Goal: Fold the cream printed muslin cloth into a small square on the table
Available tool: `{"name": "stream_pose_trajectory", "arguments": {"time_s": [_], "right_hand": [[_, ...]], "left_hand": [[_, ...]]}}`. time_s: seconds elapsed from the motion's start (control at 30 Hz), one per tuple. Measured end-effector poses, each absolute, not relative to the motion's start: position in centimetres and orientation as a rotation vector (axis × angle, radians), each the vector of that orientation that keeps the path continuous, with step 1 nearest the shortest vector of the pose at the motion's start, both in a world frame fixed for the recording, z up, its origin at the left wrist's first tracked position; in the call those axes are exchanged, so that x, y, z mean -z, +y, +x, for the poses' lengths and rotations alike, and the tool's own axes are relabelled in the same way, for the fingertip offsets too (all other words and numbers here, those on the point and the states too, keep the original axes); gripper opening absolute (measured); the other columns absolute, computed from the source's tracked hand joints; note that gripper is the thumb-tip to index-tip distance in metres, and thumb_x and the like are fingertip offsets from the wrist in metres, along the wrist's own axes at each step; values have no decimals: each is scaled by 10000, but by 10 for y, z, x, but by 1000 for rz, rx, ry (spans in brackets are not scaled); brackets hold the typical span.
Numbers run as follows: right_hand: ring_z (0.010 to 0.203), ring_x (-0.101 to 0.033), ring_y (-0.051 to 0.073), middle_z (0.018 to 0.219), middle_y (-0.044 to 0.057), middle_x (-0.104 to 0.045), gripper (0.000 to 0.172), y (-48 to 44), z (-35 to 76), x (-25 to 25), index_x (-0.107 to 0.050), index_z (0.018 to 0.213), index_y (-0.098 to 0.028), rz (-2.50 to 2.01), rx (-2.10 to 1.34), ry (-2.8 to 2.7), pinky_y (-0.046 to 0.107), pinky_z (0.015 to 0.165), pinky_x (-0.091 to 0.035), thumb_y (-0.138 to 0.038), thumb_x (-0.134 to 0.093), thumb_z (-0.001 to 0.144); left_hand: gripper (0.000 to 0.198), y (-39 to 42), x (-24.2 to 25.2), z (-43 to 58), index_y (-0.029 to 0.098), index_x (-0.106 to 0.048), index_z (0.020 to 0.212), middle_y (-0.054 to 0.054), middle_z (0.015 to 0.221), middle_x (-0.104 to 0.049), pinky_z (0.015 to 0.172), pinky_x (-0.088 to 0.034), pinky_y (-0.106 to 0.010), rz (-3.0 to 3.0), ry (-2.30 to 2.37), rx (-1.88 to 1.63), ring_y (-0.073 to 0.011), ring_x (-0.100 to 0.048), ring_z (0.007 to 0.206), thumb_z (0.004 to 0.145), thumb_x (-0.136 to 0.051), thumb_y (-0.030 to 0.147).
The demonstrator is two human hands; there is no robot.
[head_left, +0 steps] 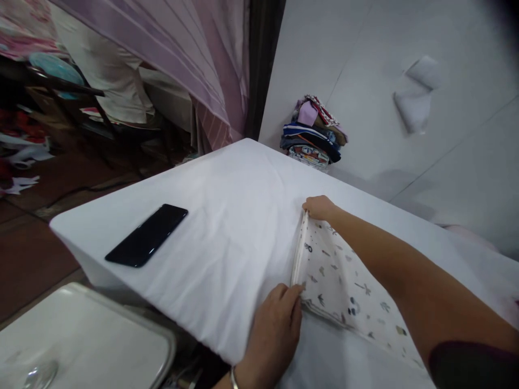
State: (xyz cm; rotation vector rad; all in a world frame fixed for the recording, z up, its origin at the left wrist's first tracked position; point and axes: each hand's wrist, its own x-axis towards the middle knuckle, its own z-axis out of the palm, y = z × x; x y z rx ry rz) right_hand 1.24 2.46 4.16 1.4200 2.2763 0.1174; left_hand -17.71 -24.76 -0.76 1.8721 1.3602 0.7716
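Note:
A white cloth [343, 270] printed with small plants and dark figures lies folded on the white-covered table [227, 216]. At the cloth's near left corner, my left hand [279, 319] pinches the edge between thumb and fingers; a bangle circles that wrist. My right hand [320, 207] grips the far left corner, its arm reaching across and hiding part of the cloth's right side. Between the two hands the folded edge runs fairly straight, showing stacked layers.
A black phone [148, 235] lies on the table's left part. Beyond the table's far edge is a pile of folded clothes [312, 132]. A pale hard-surfaced object [85, 335] stands at lower left. Purple curtains [203, 54] hang at the back; a chair [101, 108] stands behind left.

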Motion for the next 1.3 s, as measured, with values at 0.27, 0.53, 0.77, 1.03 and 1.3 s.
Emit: {"name": "stream_pose_trajectory", "arguments": {"time_s": [0.27,0.53,0.77,1.03,1.3], "right_hand": [[1059,-549,273,1233,149,-542,449,6,16,-30,-483,1269,-188,1740,15,2322,354,815,-448,-195,-428,824],[1315,-298,243,1433,132,-359,522,-76,18,-17,-300,1378,-136,1950,29,2566,389,1054,-262,-331,-339,896],[1395,-93,242,1526,99,-159,582,-106,-6,2,-265,1413,-156,1987,242,2456,474,1090,-93,-468,-218,924],[1390,-119,254,1513,122,-197,568,-164,-15,1,-318,1384,-145,1960,333,2599,501,1086,-108,-469,-237,924],[1389,-145,237,1505,85,-239,500,-181,-13,-10,-362,1374,-212,1905,527,2592,488,1086,-123,-421,-281,927]], "left_hand": [[294,-247,5,-172,228,-556,1114,-52,944,-577,794,-424,-350,2077,1528,-702,-203,-513,905,889,-375,177],[280,-250,5,-168,216,-575,1099,-50,926,-595,785,-415,-330,2150,1622,-742,-201,-520,909,875,-409,189],[269,-248,-2,-164,201,-584,1073,-55,921,-611,779,-398,-313,2182,1717,-657,-196,-542,901,861,-419,186],[254,-250,0,-163,199,-581,1057,-44,927,-634,803,-390,-300,2192,1741,-719,-185,-560,904,867,-412,207],[285,-254,-1,-163,191,-568,1106,-44,984,-649,840,-402,-290,2150,1750,-756,-181,-572,927,872,-406,207]]}}
